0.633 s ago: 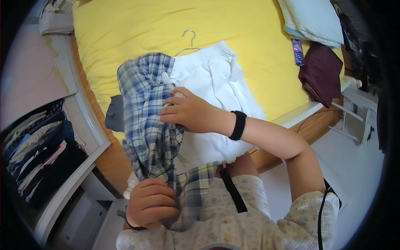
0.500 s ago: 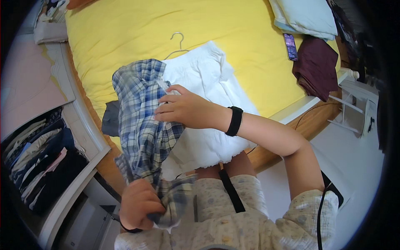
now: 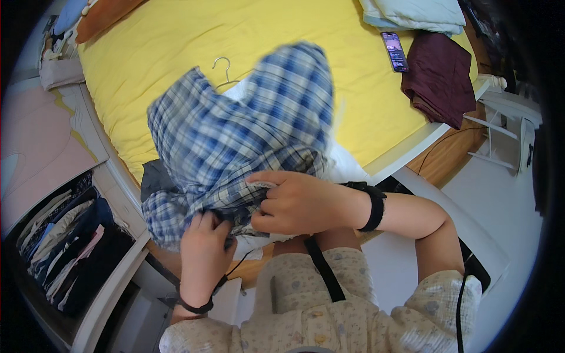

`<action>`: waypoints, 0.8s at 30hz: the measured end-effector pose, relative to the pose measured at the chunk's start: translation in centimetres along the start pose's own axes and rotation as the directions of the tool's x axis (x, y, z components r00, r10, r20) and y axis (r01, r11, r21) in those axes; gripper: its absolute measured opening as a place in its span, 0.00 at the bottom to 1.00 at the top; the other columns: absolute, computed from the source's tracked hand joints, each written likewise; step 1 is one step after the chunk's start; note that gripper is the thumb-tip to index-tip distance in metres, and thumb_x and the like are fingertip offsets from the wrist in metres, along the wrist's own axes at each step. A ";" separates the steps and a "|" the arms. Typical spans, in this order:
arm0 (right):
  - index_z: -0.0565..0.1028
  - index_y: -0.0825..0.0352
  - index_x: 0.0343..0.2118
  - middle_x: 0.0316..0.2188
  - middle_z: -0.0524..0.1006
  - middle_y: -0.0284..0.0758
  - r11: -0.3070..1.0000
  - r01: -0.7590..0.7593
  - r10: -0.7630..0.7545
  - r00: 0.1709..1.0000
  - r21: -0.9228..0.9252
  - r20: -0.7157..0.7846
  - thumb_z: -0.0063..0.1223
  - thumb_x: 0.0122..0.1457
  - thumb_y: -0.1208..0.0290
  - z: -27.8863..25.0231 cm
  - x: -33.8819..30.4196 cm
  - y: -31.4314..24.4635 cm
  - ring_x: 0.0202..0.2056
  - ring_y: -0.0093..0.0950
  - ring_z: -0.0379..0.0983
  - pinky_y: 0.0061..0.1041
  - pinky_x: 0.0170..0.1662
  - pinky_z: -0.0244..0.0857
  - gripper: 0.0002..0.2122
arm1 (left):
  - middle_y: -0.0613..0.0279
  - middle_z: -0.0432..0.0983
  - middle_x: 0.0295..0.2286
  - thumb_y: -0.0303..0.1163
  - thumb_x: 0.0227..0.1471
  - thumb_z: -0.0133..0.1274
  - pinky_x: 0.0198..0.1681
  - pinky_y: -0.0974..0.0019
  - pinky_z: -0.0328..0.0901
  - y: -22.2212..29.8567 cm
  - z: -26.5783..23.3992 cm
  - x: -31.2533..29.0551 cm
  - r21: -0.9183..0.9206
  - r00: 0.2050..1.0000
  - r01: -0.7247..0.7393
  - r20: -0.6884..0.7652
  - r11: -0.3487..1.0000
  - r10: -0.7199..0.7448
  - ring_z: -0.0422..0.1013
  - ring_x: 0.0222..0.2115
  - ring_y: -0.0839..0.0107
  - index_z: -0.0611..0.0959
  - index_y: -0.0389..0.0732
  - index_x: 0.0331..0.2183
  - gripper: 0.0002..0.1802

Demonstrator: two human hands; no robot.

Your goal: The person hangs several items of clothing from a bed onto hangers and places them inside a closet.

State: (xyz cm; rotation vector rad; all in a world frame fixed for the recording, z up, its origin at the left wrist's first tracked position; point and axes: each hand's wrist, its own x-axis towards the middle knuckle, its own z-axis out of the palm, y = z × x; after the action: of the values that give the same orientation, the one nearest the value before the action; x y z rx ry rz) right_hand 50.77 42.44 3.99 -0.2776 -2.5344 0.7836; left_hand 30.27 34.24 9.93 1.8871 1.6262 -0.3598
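Observation:
A blue and white plaid shirt (image 3: 235, 129) spreads over the yellow bed, slightly blurred at its upper right. Both hands are on its near edge. My left hand (image 3: 206, 250) is closed on the bunched fabric at the lower left. My right hand (image 3: 297, 206) pinches the shirt at the lower right, with a bit of pale material at its fingers. Under the shirt lies a white garment (image 3: 347, 163), mostly hidden. A metal hanger (image 3: 222, 65) pokes out beyond the shirt's far edge, hook upward. Some dark grey cloth (image 3: 155, 178) shows at the shirt's left.
A phone (image 3: 394, 52) lies on the bed beside folded maroon cloth (image 3: 438, 76), with pale blue bedding (image 3: 412, 15) behind. On the left, an open compartment holds several packed clothes (image 3: 70, 253). A white rack (image 3: 506, 138) stands at the right.
The plaid shirt was bunched at the left and now spreads rightward over the white garment. My left hand has risen toward the bed; my right hand has shifted right and nearer.

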 end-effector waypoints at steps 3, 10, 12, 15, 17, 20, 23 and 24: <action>0.67 0.62 0.21 0.13 0.69 0.28 0.998 -0.007 0.004 0.999 0.061 0.049 0.49 0.49 0.75 1.5 -0.9 0.1 0.18 0.25 0.69 0.30 0.53 0.60 0.05 | 0.55 0.71 0.34 0.27 0.33 0.60 0.36 0.58 0.65 0.1 2.1 2.4 -0.094 0.970 -0.216 -0.136 0.972 0.203 0.67 0.39 0.54 0.78 0.35 0.31 0.16; 0.67 0.61 0.24 0.14 0.70 0.28 0.992 -0.097 0.082 0.982 0.081 0.171 0.47 0.52 0.74 0.7 -1.2 1.5 0.19 0.27 0.70 0.32 0.48 0.61 0.03 | 0.45 0.73 0.32 0.16 0.34 0.52 0.37 0.56 0.64 0.2 3.2 5.0 -0.617 0.986 0.014 0.137 0.787 0.090 0.69 0.37 0.47 0.72 0.35 0.37 0.21; 0.68 0.61 0.25 0.14 0.70 0.28 0.982 -0.184 0.165 0.947 0.044 0.277 0.48 0.52 0.73 -0.2 -1.7 2.3 0.20 0.26 0.71 0.35 0.49 0.60 0.02 | 0.46 0.74 0.31 0.15 0.36 0.50 0.36 0.56 0.65 -0.4 3.0 5.2 -0.552 0.985 -0.100 0.064 0.828 0.161 0.70 0.35 0.47 0.72 0.35 0.39 0.21; 0.72 0.61 0.28 0.15 0.71 0.28 0.962 -0.272 0.268 0.894 -0.040 0.358 0.48 0.52 0.73 -0.2 -2.6 3.0 0.25 0.26 0.72 0.45 0.52 0.56 0.02 | 0.47 0.75 0.31 0.16 0.35 0.51 0.36 0.57 0.65 0.6 1.9 5.6 -0.408 0.989 -0.091 0.071 0.908 0.131 0.71 0.35 0.48 0.73 0.36 0.40 0.23; 0.72 0.61 0.28 0.16 0.71 0.28 0.972 -0.227 0.235 0.945 -0.062 0.226 0.49 0.51 0.72 -0.5 -2.9 3.3 0.28 0.27 0.72 0.46 0.55 0.54 0.02 | 0.47 0.75 0.31 0.18 0.36 0.52 0.37 0.57 0.66 1.3 1.4 6.2 -0.459 0.986 -0.093 0.082 0.884 0.147 0.71 0.35 0.49 0.74 0.36 0.40 0.23; 0.71 0.62 0.26 0.16 0.71 0.29 0.982 -0.177 0.164 0.974 0.070 0.155 0.50 0.51 0.73 -1.3 -3.1 3.7 0.30 0.27 0.71 0.49 0.57 0.52 0.01 | 0.45 0.74 0.31 0.26 0.46 0.50 0.36 0.55 0.65 1.1 2.0 8.2 -0.686 0.954 0.042 0.244 0.727 0.175 0.71 0.35 0.47 0.74 0.35 0.39 0.15; 0.69 0.63 0.22 0.16 0.70 0.31 0.977 -0.093 0.063 0.986 0.194 0.156 0.51 0.50 0.73 -2.5 -2.8 3.4 0.28 0.28 0.70 0.52 0.58 0.50 0.04 | 0.45 0.74 0.31 0.29 0.48 0.47 0.34 0.53 0.64 0.6 3.8 9.0 -0.549 0.968 -0.061 0.173 0.834 0.184 0.70 0.33 0.47 0.74 0.35 0.35 0.11; 0.68 0.63 0.22 0.17 0.70 0.31 0.988 -0.026 -0.001 0.984 0.152 0.176 0.51 0.49 0.73 -2.5 -2.8 3.0 0.27 0.28 0.69 0.52 0.58 0.50 0.04 | 0.45 0.73 0.31 0.29 0.48 0.48 0.32 0.54 0.64 0.9 4.3 9.3 -0.456 0.968 -0.007 0.220 0.890 0.120 0.70 0.33 0.47 0.75 0.35 0.32 0.08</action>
State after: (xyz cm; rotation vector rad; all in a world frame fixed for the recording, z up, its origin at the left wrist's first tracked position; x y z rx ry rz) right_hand 54.58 45.17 2.99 -0.1802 -2.6182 1.0445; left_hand 33.84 39.00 1.50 1.4745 1.3387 -0.1552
